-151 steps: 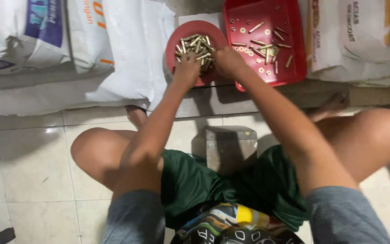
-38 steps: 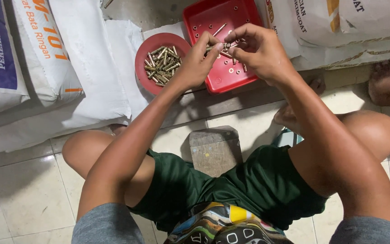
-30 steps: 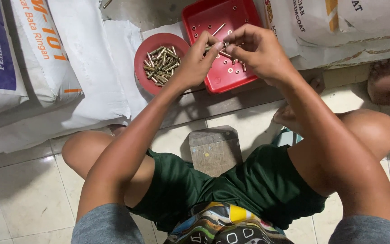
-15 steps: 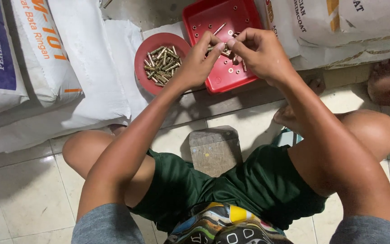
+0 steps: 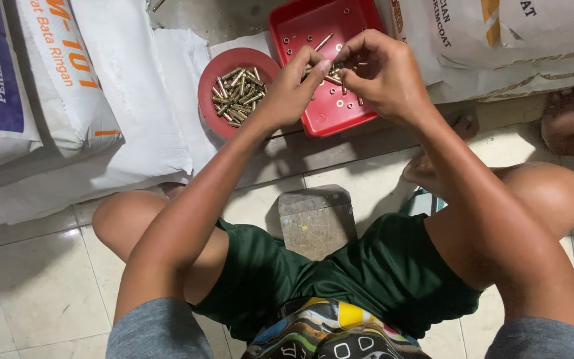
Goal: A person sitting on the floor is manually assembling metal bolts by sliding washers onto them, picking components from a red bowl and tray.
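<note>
My left hand and my right hand meet over a red square tray, fingertips pinched together on a brass-coloured bolt between them. The tray holds several small nuts and a few bolts. To its left stands a round red bowl heaped with several brass-coloured bolts. Both containers rest on a low surface in front of my knees.
White sacks lie at the left and more sacks at the right. A small wooden block sits between my legs on the tiled floor. Another person's foot shows at the right edge.
Five seconds ago both hands reached into the round bowl. They have since moved right over the tray, where they stay pinched together with only small finger movements.
</note>
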